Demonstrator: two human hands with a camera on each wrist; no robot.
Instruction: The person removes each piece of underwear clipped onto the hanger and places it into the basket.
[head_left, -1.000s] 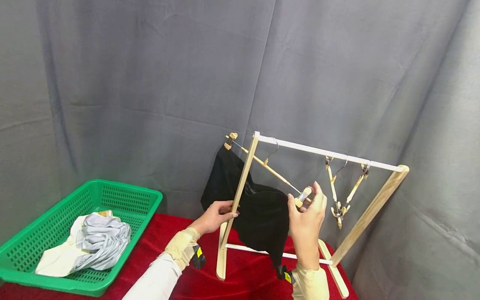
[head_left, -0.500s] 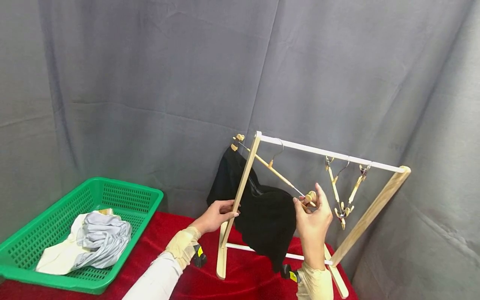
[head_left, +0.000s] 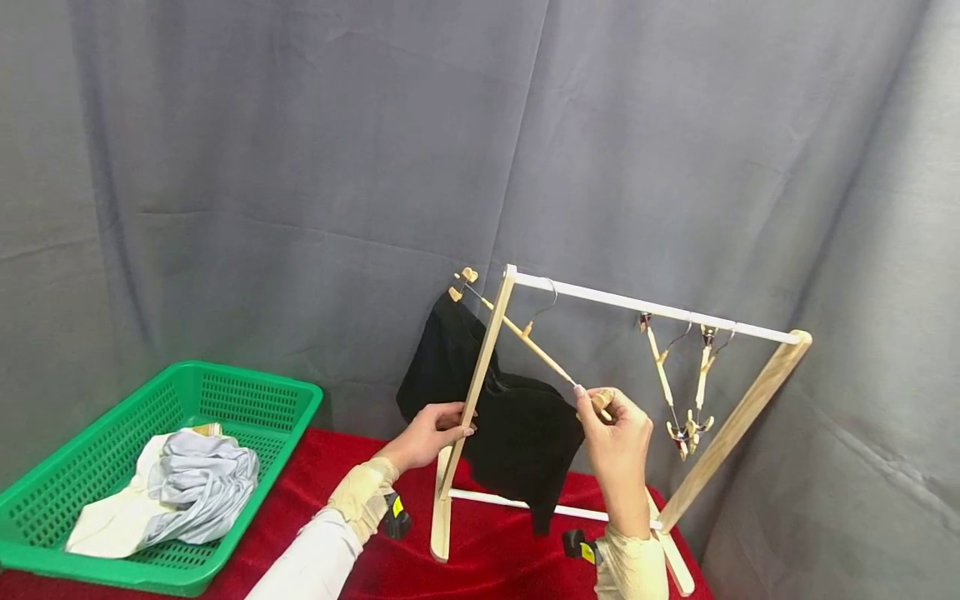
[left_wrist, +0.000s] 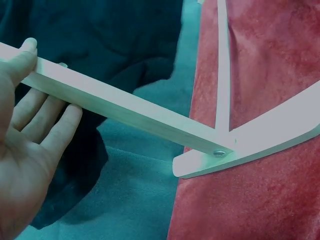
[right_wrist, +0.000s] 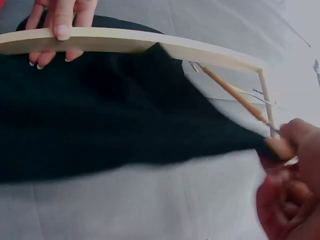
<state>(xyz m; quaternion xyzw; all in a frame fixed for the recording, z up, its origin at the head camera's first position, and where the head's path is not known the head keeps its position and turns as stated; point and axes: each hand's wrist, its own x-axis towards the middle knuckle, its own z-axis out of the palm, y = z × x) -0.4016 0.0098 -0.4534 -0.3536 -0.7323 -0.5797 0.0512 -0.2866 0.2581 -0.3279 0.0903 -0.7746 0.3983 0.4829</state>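
The wood post (head_left: pixel 487 358) hides a strip of the black cloth (head_left: pixel 528 433). The right hand (head_left: pixel 618 442) covers much of the near clip (head_left: pixel 602 400) and looks blurry up close, so I can't tell if the clip bites the cloth. The right hand pinches that clip. The left hand (head_left: pixel 427 433), cut off in its own wrist view, grips the post, thumb on 1 side, fingers on the other. The black cloth hangs under 1 tilted hanger (head_left: pixel 551 364). 2 other hangers (head_left: pixel 655 354) hang on the white bar (head_left: pixel 615 297). 1 green basket (head_left: pixel 262 492) holds crumpled clothes (head_left: pixel 202 479), hard to count.
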